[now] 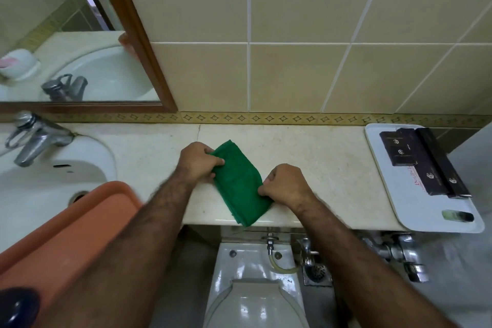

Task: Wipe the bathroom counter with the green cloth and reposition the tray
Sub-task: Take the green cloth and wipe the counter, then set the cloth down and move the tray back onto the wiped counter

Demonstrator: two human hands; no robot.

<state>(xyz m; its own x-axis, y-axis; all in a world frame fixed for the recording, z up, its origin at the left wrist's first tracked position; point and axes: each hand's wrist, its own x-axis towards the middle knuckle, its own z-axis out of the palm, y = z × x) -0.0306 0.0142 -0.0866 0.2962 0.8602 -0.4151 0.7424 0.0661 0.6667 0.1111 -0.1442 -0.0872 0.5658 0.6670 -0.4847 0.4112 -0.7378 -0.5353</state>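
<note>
Beige counter [306,146] under both hands: left hand [198,161] and right hand [286,185] each closed in a pinch on opposite edges of one folded green cloth [241,186], lying flat between them with its near corner at the counter's front lip. Soft, light, limp, probably prone to bunching, so best gripped at edges or pressed flat under a palm. Right of right hand, one white tray [415,210] with what look like four dark boxes [423,160]; left of left hand, one sink [53,176], one orange tub [66,234].
</note>
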